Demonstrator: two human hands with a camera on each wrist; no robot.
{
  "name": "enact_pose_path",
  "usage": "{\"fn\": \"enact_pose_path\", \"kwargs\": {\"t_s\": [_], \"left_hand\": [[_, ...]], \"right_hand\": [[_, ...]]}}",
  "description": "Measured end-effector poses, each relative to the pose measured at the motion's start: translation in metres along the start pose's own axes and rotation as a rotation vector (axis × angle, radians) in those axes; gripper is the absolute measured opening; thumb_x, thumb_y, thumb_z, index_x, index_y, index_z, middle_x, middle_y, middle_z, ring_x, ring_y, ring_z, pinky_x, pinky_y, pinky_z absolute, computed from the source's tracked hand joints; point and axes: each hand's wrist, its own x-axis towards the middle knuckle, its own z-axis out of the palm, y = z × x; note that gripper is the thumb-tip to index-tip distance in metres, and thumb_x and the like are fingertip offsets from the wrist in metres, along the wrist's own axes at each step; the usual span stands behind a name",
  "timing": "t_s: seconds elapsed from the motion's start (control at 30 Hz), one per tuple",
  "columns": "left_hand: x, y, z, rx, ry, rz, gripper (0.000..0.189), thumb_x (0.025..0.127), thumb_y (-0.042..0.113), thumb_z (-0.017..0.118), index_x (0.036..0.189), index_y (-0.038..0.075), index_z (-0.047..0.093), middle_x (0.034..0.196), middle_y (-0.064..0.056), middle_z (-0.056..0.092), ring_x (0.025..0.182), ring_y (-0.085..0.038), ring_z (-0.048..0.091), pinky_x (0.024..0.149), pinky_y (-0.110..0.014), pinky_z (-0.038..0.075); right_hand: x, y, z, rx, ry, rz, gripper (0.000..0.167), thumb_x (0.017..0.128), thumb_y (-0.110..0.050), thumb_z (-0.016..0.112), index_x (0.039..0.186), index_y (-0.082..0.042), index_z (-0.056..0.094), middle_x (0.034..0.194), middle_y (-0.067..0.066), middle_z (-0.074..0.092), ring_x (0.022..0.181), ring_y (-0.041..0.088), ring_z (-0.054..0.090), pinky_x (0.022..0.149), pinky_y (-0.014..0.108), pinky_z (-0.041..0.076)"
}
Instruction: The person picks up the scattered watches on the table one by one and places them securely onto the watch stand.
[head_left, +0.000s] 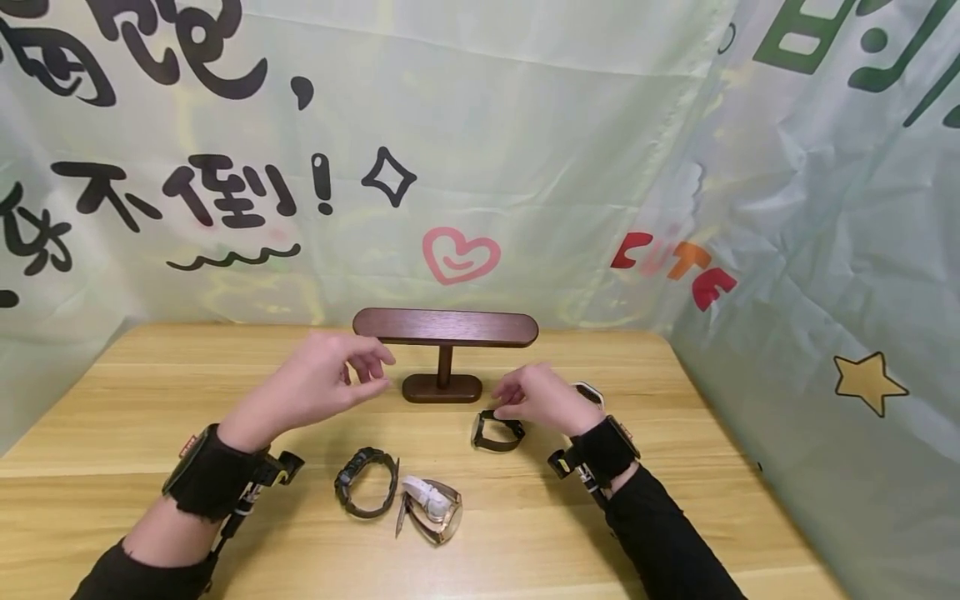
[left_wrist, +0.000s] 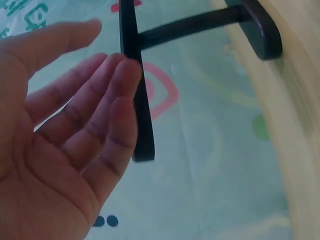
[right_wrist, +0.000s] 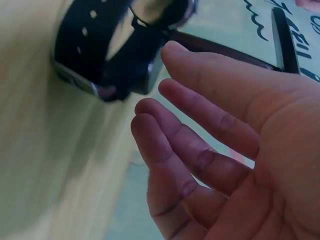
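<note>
My right hand [head_left: 547, 398] reaches down at a black-strapped watch [head_left: 498, 447] that stands on its side on the table. In the right wrist view its fingers are loosely bent and its thumb tip is right by the watch strap [right_wrist: 87, 45], with nothing gripped. My left hand [head_left: 322, 379] hovers in front of the left end of a dark brown wooden T-shaped watch stand [head_left: 446, 327]. Nothing is in its loosely bent fingers, which overlap the stand's bar [left_wrist: 145, 135] in the left wrist view. The bar carries no watch.
On the wooden table [head_left: 225, 533], a chunky black watch [head_left: 347, 483] lies nearer the front. Beside it, a white-strapped watch [head_left: 426, 497] overlaps another, gold-toned watch. A pale-edged watch [head_left: 590, 393] is partly hidden behind the right hand. Printed cloth [head_left: 525, 167] hangs behind and at the right.
</note>
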Motion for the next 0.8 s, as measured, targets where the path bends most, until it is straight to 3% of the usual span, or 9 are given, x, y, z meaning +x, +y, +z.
{"fn": "enact_pose_path", "kwargs": {"t_s": [0.3, 0.8], "left_hand": [[0.001, 0.001, 0.018, -0.043, -0.121, 0.035, 0.020, 0.094, 0.017, 0.084, 0.112, 0.011, 0.079, 0.086, 0.011, 0.077, 0.079, -0.001, 0.070, 0.066, -0.021, 0.059], [0.001, 0.002, 0.025, -0.052, -0.175, 0.043, 0.020, 0.096, 0.021, 0.082, 0.112, 0.010, 0.079, 0.089, 0.008, 0.078, 0.080, -0.002, 0.070, 0.070, -0.028, 0.064]], "right_hand": [[0.001, 0.000, 0.008, -0.023, -0.011, -0.002, 0.011, 0.094, -0.011, 0.084, 0.104, -0.007, 0.082, 0.094, 0.001, 0.081, 0.083, 0.004, 0.071, 0.077, 0.021, 0.061], [0.003, -0.001, 0.013, -0.062, 0.005, -0.032, 0.007, 0.095, -0.006, 0.081, 0.093, -0.012, 0.082, 0.087, -0.002, 0.079, 0.078, 0.001, 0.068, 0.076, 0.021, 0.059]]}}
